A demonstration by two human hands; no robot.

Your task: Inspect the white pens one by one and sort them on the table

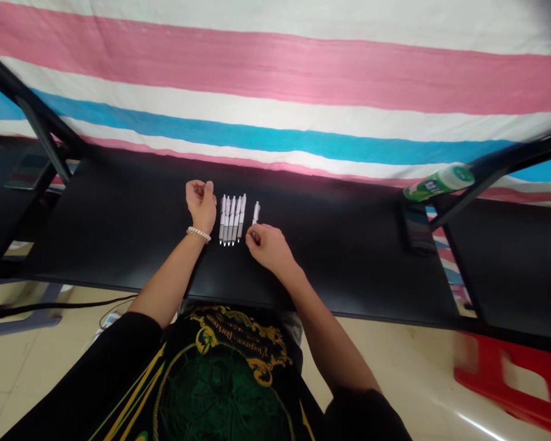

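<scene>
Several white pens with grey grips (232, 219) lie side by side in a row on the black table (349, 245), tips toward me. Just right of the row, a single white pen (256, 212) points away from me, its lower end covered by my right hand (270, 246), whose thumb and fingers close on it. My left hand (201, 202) rests at the left side of the row, fingers curled and thumb over them. Whether anything is inside the left fingers is hidden. A beaded bracelet (198, 233) circles the left wrist.
A green and white canister (439, 182) lies at the table's right end, near a dark phone-like object (417, 228). Black metal frame bars (41, 131) rise at both ends. A striped cloth (275, 79) hangs behind. A red stool (514, 373) stands on the floor at right.
</scene>
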